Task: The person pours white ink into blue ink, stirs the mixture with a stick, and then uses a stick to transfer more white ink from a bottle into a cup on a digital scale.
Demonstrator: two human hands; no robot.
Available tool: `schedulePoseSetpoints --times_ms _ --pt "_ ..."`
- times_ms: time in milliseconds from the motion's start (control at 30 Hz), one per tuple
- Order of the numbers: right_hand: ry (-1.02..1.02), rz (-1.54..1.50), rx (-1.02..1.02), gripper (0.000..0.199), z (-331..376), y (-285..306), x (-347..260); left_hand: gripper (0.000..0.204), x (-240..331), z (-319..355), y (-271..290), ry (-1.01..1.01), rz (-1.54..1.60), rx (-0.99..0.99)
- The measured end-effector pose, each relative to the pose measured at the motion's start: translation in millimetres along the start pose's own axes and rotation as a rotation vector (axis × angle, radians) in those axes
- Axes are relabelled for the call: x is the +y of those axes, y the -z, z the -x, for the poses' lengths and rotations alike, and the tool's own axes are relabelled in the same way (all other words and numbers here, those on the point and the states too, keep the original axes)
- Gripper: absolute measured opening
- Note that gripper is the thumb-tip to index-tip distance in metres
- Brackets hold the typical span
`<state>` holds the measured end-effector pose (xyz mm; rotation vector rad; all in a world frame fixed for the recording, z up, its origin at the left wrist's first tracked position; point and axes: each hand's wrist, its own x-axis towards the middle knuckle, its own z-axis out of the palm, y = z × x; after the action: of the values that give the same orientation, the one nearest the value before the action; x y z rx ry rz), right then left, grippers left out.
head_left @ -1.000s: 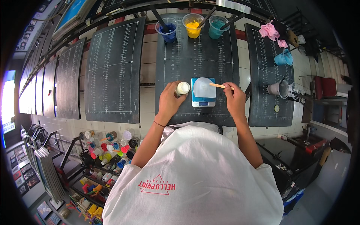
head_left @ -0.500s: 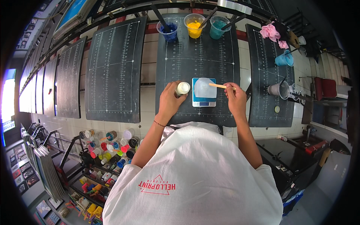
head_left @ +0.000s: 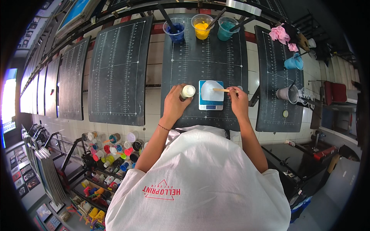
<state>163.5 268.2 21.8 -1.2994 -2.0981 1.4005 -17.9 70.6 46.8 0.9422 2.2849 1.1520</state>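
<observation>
closest in, the person's white shirt (head_left: 200,181) fills the bottom of the view, with both forearms reaching up to a dark gridded board (head_left: 204,61). the left hand (head_left: 175,106) sits at the near edge of that board, fingers wrapped around a small jar with a pale lid (head_left: 187,92), held just left of a little blue scale (head_left: 211,96). the right hand (head_left: 237,101) is pinched shut on a wooden stick (head_left: 221,90), whose tip reaches over the clear cup (head_left: 212,89) sitting on the scale. can't tell if the stick actually touches the cup. at the far edge of the board stand three cups of ink, blue (head_left: 175,30), yellow (head_left: 201,27) and teal (head_left: 227,29), each with a stirrer in it. off to the left, down low, there's a rack of small paint bottles (head_left: 111,150).
</observation>
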Motion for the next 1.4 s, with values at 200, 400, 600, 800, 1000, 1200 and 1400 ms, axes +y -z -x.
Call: schedulePoseSetpoints --times_ms 200,400,600,800,1000,1200,1400 --pt "-0.008 -0.027 -0.025 0.026 -2 -3 0 0.041 0 0 0 0.000 0.015 -0.004" --pt "-0.143 -0.302 -0.061 0.025 -6 -7 13 0.040 2 0 1 -0.014 0.006 0.003" --pt "-0.203 -0.451 -0.070 0.025 -9 -3 22 0.040 1 0 0 0.001 0.020 0.007" --pt "-0.241 -0.583 -0.090 0.025 -6 5 21 0.045 -3 0 -2 -0.023 0.021 0.011" --pt "-0.231 -0.603 -0.100 0.026 -5 10 23 0.042 2 0 0 0.010 0.015 -0.004" --pt "-0.249 -0.660 -0.103 0.026 -1 13 10 0.042 2 0 0 -0.003 0.010 -0.004" --pt "-0.037 -0.524 -0.121 0.027 16 8 -57 0.046 5 0 -4 -0.036 0.042 -0.002"
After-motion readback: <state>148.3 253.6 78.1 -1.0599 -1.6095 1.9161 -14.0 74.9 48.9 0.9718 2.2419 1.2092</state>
